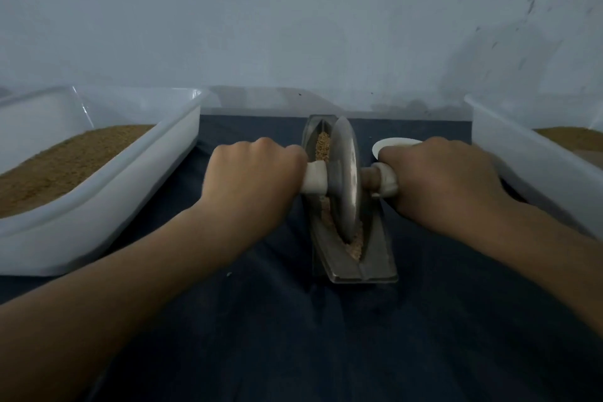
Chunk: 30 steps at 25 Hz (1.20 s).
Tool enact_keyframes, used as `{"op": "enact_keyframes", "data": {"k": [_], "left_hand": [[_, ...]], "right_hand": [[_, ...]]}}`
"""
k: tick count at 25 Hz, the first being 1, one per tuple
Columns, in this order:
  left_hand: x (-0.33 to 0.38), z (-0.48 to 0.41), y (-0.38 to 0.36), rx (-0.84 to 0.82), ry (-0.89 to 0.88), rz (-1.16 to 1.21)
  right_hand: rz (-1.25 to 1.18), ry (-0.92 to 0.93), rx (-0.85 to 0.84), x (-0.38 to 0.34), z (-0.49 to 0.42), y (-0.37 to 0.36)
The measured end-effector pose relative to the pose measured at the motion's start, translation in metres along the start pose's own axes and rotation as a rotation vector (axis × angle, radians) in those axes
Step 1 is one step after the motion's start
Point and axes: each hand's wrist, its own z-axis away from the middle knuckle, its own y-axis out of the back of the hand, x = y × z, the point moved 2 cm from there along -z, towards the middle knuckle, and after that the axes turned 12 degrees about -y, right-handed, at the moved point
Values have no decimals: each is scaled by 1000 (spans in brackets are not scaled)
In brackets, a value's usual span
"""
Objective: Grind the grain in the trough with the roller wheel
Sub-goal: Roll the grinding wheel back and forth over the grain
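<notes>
A grey metal trough (375,268) lies lengthwise on a dark cloth, running away from me. Pale grain (323,142) shows at its far end and crushed grain (355,246) near its front. The metal roller wheel (347,176) stands upright in the groove, about midway along. A handle wrapped in white (315,177) sticks out on each side of the wheel. My left hand (253,174) is closed around the left handle. My right hand (440,176) is closed around the right handle (386,179).
A translucent plastic tub (137,179) holding brown grain stands on the left. A second tub (528,160) with grain is on the right. A small white dish (390,143) sits behind my right hand. A pale wall rises close behind.
</notes>
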Motion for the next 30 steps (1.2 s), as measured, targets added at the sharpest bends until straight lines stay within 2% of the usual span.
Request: {"op": "enact_keyframes", "data": {"k": [3,6,8,12,14,16,18,20,22,26,28,30], "left_hand": [[-2,-35,-20,-130,62,-10],[-6,-52,-24,-202,80,31],[-5,-31,-14,-150,60,32],[-2,14,6,53,-66,24],[-3,5,1,16,-46,1],[-3,-18,-17,-53,10,-60],[-9,-47,-34,-65,79,-20],[-15,-61,-40,-108,97,13],[-16,-47,-35,-83,48,14],[-17,9,-13,90,-92,-1],[-15,6,-18,7,-34,16],[-14,-17,-30,-57,88,8]], "right_hand": [[-51,-183,-293,-7,-30,-25],[-75,-244,-389,-9,-46,-31],[-51,-167,-315,-4,-33,-20],[-3,-33,67,2,13,9],[10,-42,26,4,10,2],[19,-120,-140,-1,-10,-17],[-49,-242,-251,-7,-40,-33],[-68,-270,-313,-8,-56,-41],[-58,-196,-283,-1,-45,-35],[11,-35,58,11,11,-2],[60,-42,23,10,2,-3],[38,-108,-109,0,-25,-16]]}}
